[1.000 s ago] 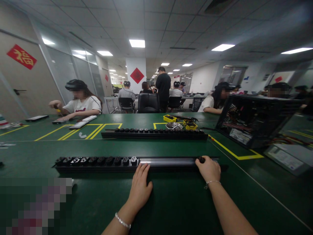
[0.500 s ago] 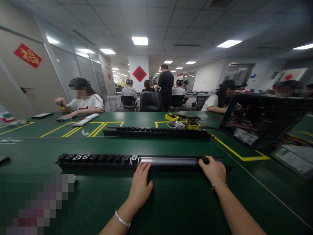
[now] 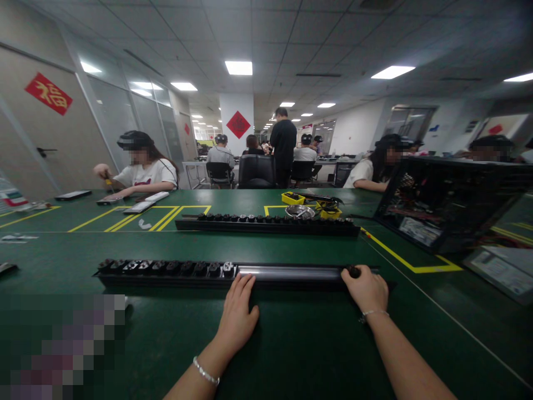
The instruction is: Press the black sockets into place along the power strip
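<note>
A long black rail [image 3: 291,273] lies across the green table in front of me, like a power strip housing. Several black socket modules [image 3: 187,268] fill its left part, while its right part shows a bare shiny channel. My left hand [image 3: 237,311] is open, with its outstretched fingertips resting on the rail's near edge around the middle. Near the rail's right end, my right hand [image 3: 368,289] is closed around a small black socket module [image 3: 353,271], mostly hidden by the fingers. It is held at the channel; whether it is seated there I cannot tell.
A second rail with sockets [image 3: 266,225] lies farther back. Behind it are a metal bowl [image 3: 300,211] and a yellow tray [image 3: 292,198]. An open computer case [image 3: 449,205] stands at right. People sit across the table, one [image 3: 145,172] at the left holding a tool.
My right hand has shifted very slightly to the right along the rail, still holding the black module. My left hand stays on the rail, and the view has tilted a little.
</note>
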Motion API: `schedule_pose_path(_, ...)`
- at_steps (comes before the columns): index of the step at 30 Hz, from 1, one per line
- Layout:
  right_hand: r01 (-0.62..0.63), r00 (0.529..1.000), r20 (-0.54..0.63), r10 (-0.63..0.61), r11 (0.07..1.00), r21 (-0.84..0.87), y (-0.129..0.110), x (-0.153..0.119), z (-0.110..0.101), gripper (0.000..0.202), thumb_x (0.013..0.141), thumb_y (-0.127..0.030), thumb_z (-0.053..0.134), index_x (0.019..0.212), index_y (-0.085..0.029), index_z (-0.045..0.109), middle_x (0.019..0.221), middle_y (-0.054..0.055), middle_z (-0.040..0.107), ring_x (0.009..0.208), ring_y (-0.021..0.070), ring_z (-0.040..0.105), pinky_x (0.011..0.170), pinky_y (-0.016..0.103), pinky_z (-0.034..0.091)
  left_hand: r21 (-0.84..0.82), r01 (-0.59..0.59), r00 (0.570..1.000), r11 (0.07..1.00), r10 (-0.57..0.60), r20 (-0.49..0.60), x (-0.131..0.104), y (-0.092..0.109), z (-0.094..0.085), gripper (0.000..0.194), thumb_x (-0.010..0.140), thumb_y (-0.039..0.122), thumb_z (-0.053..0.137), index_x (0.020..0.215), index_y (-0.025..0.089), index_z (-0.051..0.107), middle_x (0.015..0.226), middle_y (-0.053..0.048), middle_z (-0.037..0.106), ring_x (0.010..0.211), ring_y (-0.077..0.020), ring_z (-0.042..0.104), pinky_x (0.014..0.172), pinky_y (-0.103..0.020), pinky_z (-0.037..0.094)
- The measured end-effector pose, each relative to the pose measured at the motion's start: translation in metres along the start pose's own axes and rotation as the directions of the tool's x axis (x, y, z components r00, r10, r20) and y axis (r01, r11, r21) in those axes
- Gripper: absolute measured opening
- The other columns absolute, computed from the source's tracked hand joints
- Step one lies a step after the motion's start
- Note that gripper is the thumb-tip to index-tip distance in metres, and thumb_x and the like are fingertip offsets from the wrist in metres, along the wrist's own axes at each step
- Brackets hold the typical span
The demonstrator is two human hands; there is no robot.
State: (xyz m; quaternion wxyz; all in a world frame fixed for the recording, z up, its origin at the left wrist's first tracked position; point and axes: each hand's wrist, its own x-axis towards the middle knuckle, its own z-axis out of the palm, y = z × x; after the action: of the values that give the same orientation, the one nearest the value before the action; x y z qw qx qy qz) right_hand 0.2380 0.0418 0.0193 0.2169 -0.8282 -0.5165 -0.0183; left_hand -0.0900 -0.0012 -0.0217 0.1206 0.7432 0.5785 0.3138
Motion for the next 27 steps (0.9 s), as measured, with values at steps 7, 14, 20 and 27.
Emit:
schedule_pose_path(7,-0.039,0.999,-0.031,0.039,0.999,0.006,0.0058,0.0032,0.0014,0.05,0.075,-0.054,0.039,0.098,-0.014,0.058,0.081,0.011,0.063,0.082,0.0262,0.056,0.085,0.04,0.037,0.001,-0.016,1.0,1.0,0.016,-0.015,-0.0002,-0.0022,0.0014,0.061,0.076,0.016,0.046,0.136,0.023,0.035,0.143,-0.003,0.036,0.137,-0.0241,0.017,0.112,-0.048,0.021)
schedule_pose_path(14,-0.036,0.997,-0.075,0.034,0.999,-0.029,0.0054,0.0035,0.0001,0.05,0.076,-0.053,0.038,0.097,-0.012,0.058,0.081,0.014,0.064,0.083,0.0271,0.057,0.082,0.038,0.037,0.011,-0.023,1.0,1.0,0.023,-0.017,0.0009,-0.0028,0.0023,0.061,0.075,0.016,0.046,0.135,0.021,0.037,0.142,-0.004,0.037,0.137,-0.0241,0.018,0.112,-0.046,0.021)
schedule_pose_path(20,-0.041,0.998,-0.05,0.039,0.998,-0.038,0.0048,0.0038,-0.0009,0.05,0.078,-0.051,0.036,0.099,-0.01,0.056,0.084,0.015,0.064,0.084,0.0269,0.057,0.084,0.038,0.037,0.013,-0.023,1.0,1.0,0.023,-0.016,0.0008,-0.0051,0.0031,0.061,0.075,0.017,0.046,0.136,0.022,0.036,0.142,-0.004,0.037,0.137,-0.0244,0.018,0.112,-0.047,0.021)
schedule_pose_path(27,-0.033,0.998,-0.052,0.03,0.998,-0.054,0.0048,0.0042,0.002,0.051,0.078,-0.051,0.035,0.1,-0.01,0.056,0.085,0.015,0.064,0.087,0.0272,0.058,0.091,0.04,0.033,-0.004,-0.013,1.0,1.0,0.013,-0.009,0.0009,-0.0024,0.0007,0.06,0.076,0.017,0.046,0.135,0.021,0.037,0.143,-0.004,0.037,0.137,-0.0242,0.017,0.112,-0.047,0.021)
